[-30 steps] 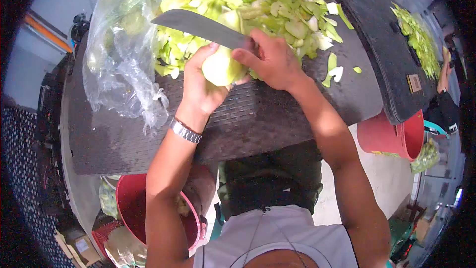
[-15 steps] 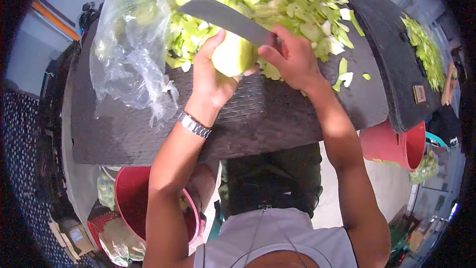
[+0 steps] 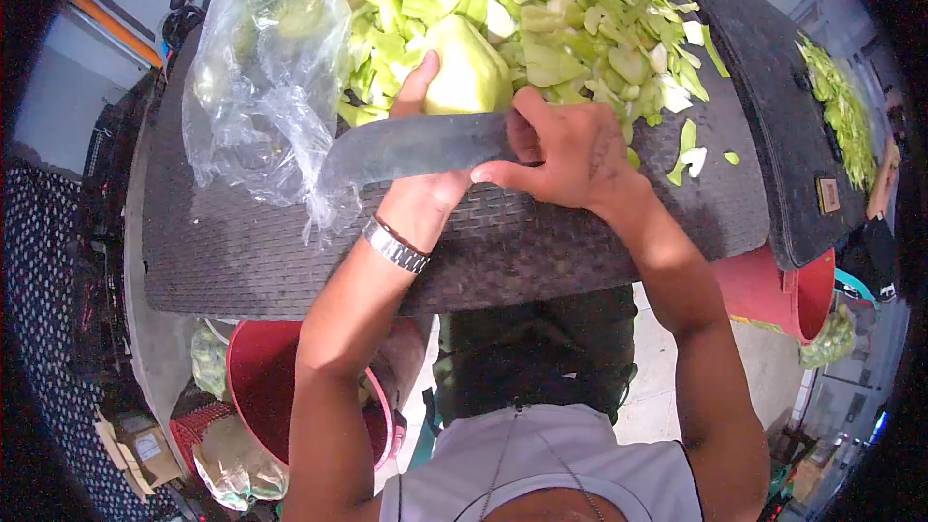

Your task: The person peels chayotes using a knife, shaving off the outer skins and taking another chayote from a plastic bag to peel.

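A dark mat [image 3: 541, 242] is carrying a heap of green peelings [image 3: 561, 19] at its far side. The left hand [image 3: 425, 184] is cupping a pale peeled fruit [image 3: 468, 72] against that heap. Just nearer, the right hand [image 3: 565, 150] is gripping a big knife [image 3: 411, 147], blade lying crosswise, pointing left, over the left wrist

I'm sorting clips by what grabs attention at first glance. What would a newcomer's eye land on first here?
Probably the big dark knife blade, held flat across the middle by the right hand, just in front of the pale green peeled fruit gripped in the left hand. Behind them, a large heap of green and white cut pieces covers the far part of the dark mat, with a clear plastic bag at its left.
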Demonstrator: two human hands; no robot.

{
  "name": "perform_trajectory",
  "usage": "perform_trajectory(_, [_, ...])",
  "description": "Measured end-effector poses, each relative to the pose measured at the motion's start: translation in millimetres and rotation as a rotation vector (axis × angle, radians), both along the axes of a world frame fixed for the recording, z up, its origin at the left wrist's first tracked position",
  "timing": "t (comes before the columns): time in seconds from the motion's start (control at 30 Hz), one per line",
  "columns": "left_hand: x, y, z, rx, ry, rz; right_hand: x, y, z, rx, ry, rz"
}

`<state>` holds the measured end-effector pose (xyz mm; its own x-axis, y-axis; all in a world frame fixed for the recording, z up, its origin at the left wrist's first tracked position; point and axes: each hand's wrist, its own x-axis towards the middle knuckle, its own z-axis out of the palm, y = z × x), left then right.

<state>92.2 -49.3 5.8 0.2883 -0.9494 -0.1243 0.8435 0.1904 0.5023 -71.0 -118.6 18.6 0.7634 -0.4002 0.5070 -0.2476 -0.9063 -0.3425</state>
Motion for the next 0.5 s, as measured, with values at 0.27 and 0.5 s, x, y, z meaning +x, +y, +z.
perform_trajectory(0.27, [6.5, -1.5, -7.8, -0.023, 0.037, -0.036, 0.8, 1.3, -6.7, -0.059, 0.046, 0.032])
perform_trajectory(0.5, [-0.4, -0.1, -1.7, -0.010, 0.036, -0.008, -1.1, 0.5, -3.8, -0.014, 0.073, 0.043])
